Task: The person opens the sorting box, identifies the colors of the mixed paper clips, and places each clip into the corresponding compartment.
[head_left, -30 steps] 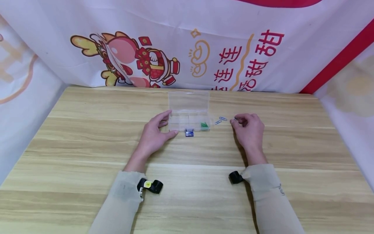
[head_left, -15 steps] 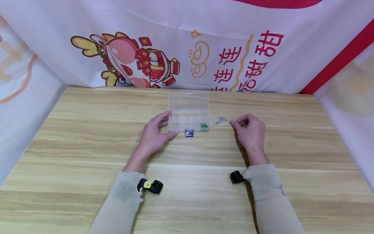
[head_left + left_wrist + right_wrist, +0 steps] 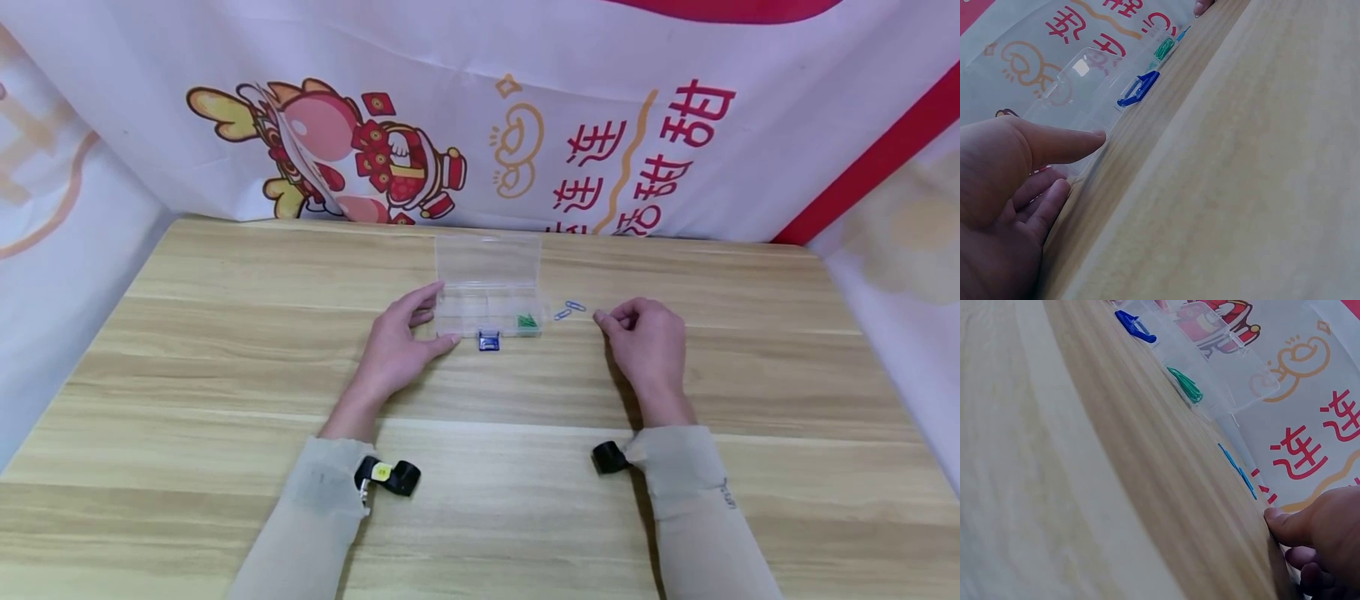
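Note:
A clear plastic compartment box lies on the table with its lid raised at the back and a blue latch folded down in front. Green paper clips fill its front right compartment. My left hand holds the box's left end, thumb at the front corner and forefinger at the back one. Two blue paper clips lie on the table right of the box. Beyond them my right hand has thumb and forefinger pinched together low at the tabletop. A blue paper clip there is now hidden by the fingers.
The wooden table runs back to a printed white cloth hanging close behind the raised lid. A black camera sits on the left wrist, and another black camera on the right.
My right thumb and forefinger have closed together over the blue bit that showed between them, and the hand has shifted slightly right. The left hand and the box stay put.

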A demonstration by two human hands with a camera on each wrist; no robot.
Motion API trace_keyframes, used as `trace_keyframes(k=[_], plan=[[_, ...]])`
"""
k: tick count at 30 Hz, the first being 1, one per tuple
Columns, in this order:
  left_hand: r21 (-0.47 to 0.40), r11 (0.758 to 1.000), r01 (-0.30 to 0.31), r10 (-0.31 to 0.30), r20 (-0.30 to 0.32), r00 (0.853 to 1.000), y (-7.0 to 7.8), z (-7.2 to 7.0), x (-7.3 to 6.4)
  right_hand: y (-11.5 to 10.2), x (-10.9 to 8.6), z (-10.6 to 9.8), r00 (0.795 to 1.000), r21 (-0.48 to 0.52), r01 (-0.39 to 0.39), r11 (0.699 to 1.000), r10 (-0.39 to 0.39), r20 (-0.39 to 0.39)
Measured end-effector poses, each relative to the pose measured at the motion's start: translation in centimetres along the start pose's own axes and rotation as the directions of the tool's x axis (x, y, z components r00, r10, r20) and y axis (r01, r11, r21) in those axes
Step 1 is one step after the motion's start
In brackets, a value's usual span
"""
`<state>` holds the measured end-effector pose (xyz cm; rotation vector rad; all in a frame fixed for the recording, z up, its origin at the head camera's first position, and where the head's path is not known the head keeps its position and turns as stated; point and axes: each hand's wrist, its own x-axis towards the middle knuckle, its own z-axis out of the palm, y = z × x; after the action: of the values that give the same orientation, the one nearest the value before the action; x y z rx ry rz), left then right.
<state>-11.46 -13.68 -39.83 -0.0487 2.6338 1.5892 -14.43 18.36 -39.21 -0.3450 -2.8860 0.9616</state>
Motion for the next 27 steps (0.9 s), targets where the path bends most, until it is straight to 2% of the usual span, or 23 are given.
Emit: trace_keyframes(k=[5,10,13,18,22,27], plan=[[-0.004,1.0,0.007,-0.007,-0.001,1.0,0.1,0.0,0.0,-0.1,0.0,0.1,1.0,0.0,0.0,1.0,0.0,0.015],[-0.011,1.0,0.016,-0.016,-0.001,1.0,0.2,0.0,-0.1,-0.2,-0.1,0.3,1.0,0.135,0.01,0.991,-0.011,0.0],[-0.01,1.0,0.017,-0.017,0.0,1.0,0.1,0.0,-0.1,-0.5,-0.1,0.5,1.0,0.25,0.013,0.968,-0.015,0.004],[-0.009,1.0,0.012,-0.012,-0.001,1.0,0.2,0.0,0.0,-1.5,-0.3,0.8,0.998,0.407,0.014,0.913,-0.036,0.045],[-0.009,1.0,0.008,-0.008,-0.002,1.0,0.2,0.0,0.0,-2.0,-0.6,1.2,0.997,0.455,0.019,0.89,-0.054,0.063],[-0.01,1.0,0.015,-0.015,-0.001,1.0,0.2,0.0,0.0,-2.8,-0.9,2.0,0.993,0.474,0.024,0.88,-0.077,0.093]])
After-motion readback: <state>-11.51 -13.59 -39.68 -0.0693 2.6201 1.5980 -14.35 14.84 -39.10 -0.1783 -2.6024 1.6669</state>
